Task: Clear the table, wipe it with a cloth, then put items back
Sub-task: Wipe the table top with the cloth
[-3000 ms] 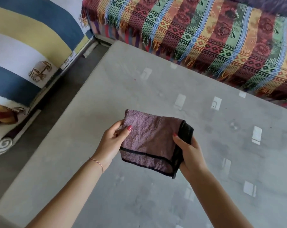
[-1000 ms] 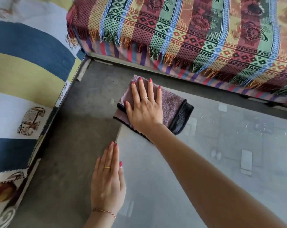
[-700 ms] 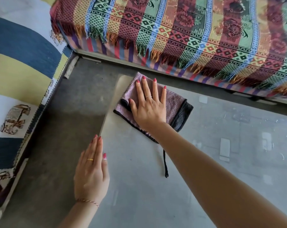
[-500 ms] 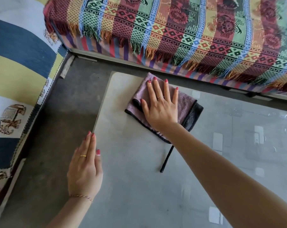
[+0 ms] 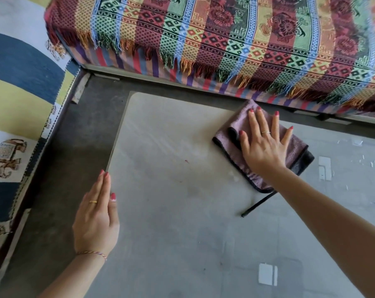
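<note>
A folded mauve cloth (image 5: 244,123) with black edging lies on the grey glossy table (image 5: 171,168), near its far edge. My right hand (image 5: 266,147) presses flat on the cloth with fingers spread and straight. A black loop from the cloth trails toward me on the tabletop. My left hand (image 5: 96,216) rests flat with straight fingers on the table's left edge. Nothing else stands on the visible tabletop.
A sofa under a multicoloured fringed throw (image 5: 225,39) runs along the far side. Another seat with a blue, yellow and white cover (image 5: 16,87) stands at the left. Dark floor (image 5: 79,143) shows in the narrow gaps between table and seats.
Three seconds ago both hands held the cloth up. Since a second ago my right hand has slid the cloth from the far left corner rightwards along the far edge. My left hand stays on the left edge.
</note>
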